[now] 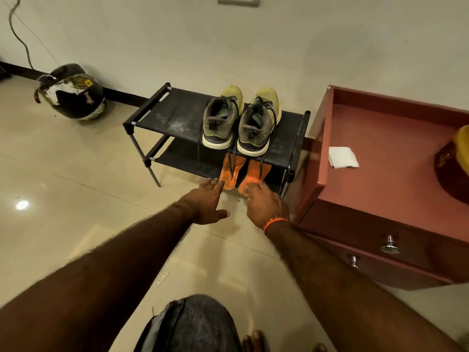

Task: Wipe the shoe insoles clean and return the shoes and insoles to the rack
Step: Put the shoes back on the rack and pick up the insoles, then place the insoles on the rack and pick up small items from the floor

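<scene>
Already both running shoes (239,120) sat side by side on the rack's (162,107) top shelf, and two orange insoles (241,174) lay on the lower shelf at six o'clock below them. Left hand (208,201) reached flat-fingered, touching the left insole; right hand (266,204) curled at the other's heel, grip unclear. Folded white wipe (342,157) rested on the red cabinet (380,138) at three o'clock. Seemingly nearly finished.
</scene>
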